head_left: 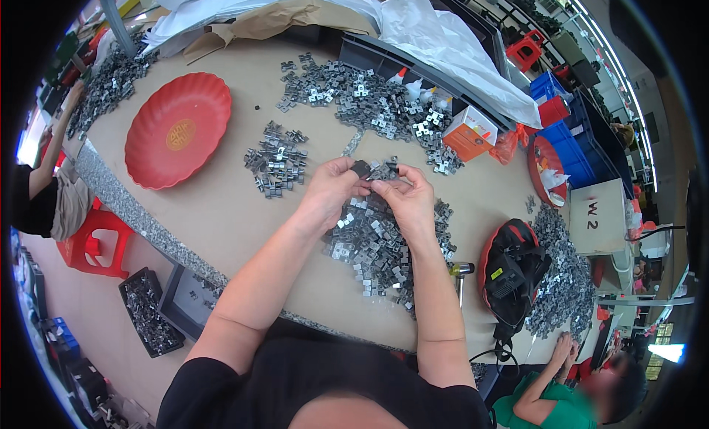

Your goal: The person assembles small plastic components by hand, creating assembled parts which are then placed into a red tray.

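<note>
So both my hands are busy over the middle of the counter (229, 218), nearly touching each other. My left hand (336, 184) has thumb and fingers pinched on a small dark piece (360, 168), and my right hand (408, 200) is pinched on a grey metal clip (381, 170) right beside it. Can't tell if the two are joined, too small to see.

Right under my wrists there's a loose pile of clips (369, 244) spreading toward the near edge. A smaller heap (277, 159) sits off to the left, and a big heap (369, 97) runs along the far edge, up against a black tray (377, 54), with an orange and white box (470, 134) at its right end. Big red scalloped dish (203, 104) is over by the left edge. On my right there's a hammer (462, 269), then a black bag (509, 274), then another mound of parts (561, 281) toward the right edge.
</note>
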`<state>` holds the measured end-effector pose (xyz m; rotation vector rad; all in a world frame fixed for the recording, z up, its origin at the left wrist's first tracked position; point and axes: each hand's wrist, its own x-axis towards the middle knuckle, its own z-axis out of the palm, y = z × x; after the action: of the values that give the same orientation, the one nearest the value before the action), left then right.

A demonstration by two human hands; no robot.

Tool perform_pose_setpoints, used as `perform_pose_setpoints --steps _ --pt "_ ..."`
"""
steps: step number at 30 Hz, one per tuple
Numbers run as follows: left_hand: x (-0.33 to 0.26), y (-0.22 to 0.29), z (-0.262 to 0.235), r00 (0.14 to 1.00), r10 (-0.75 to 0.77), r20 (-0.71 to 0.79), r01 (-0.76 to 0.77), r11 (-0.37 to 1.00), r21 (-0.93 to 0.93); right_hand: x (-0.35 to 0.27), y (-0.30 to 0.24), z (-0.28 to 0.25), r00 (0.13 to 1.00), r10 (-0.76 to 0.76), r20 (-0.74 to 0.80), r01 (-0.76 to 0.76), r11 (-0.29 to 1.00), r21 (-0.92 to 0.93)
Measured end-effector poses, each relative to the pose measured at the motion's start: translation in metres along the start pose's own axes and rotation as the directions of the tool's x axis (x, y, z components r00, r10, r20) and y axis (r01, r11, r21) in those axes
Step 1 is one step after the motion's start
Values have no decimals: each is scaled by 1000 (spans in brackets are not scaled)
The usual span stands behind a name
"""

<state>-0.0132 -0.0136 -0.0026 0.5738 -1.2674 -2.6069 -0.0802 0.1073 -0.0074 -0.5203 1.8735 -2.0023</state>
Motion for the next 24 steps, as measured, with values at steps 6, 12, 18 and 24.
perform_pose_setpoints --steps 6,12,18,24 --pt "5 -5 -5 996 36 -84 -36 999 1 -3 -14 -3 986 165 15 -164 986 -33" --pt "2 -3 -4 998 38 -48 -36 998 43 -4 -21 -6 939 283 194 -281 959 -39" --pt "2 -5 -5 998 65 17 -66 997 35 -1 -18 -7 913 316 258 -316 948 -45" --pt "0 -3 -4 1000 -5 -15 6 1000 9 -1 -15 -7 909 322 266 -313 947 -78"
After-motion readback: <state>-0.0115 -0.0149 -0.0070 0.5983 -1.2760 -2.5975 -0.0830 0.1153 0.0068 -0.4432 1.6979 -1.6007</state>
